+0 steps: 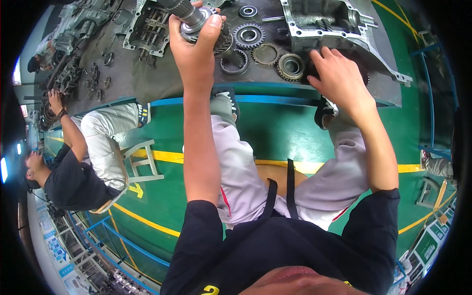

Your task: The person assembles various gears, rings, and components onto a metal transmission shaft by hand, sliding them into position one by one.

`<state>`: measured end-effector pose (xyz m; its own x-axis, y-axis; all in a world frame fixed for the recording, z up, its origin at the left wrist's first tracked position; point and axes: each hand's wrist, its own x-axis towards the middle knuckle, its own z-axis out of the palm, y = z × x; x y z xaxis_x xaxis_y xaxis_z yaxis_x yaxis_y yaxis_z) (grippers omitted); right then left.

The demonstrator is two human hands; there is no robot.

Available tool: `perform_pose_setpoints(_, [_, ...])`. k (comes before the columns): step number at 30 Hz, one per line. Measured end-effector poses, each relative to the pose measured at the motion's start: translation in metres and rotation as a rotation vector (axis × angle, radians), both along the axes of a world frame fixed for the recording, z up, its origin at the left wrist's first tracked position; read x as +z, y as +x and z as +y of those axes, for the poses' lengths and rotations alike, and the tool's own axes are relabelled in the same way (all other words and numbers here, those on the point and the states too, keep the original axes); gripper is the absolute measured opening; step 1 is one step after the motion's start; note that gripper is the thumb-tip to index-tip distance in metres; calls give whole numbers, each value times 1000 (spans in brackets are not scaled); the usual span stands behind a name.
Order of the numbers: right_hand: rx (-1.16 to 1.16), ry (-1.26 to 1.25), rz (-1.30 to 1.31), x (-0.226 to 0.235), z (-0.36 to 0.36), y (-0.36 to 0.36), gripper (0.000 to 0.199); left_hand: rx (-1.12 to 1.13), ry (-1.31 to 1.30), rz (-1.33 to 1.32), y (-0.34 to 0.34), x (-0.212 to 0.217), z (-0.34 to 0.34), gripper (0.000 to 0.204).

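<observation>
My left hand is closed around a gear shaft, lifted over the near part of the workbench, its splined end pointing up and left. Part of the shaft lies behind my fingers. To the right, my right hand spreads its fingers and thumb over a dark toothed gear by the bench edge; most of that gear is hidden, and contact is unclear. Between the hands lie a toothed ring, a gear, a bronze-coloured ring, a bearing-like hub and a small bearing.
An open metal gearbox housing stands at the bench's right; another housing half is left of the shaft. Small rings and parts lie farther left. A seated co-worker works at the left end. The bench has a blue frame edge.
</observation>
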<state>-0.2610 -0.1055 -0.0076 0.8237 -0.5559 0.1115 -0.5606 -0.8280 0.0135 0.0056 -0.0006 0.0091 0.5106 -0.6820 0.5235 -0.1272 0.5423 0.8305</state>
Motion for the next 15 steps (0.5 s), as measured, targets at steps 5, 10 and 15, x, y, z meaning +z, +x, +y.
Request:
perform_pose_setpoints(5, [71, 77, -357, 12, 10, 26, 26, 1, 22, -29, -1, 4, -1, 47])
perform_pose_setpoints(10, [246, 211, -642, -3, 13, 62, 27, 71, 26, 51, -7, -1, -5, 55])
perform_pose_setpoints(15, [314, 496, -1005, -14, 32, 129, 53, 93, 1, 47, -8, -4, -4, 73])
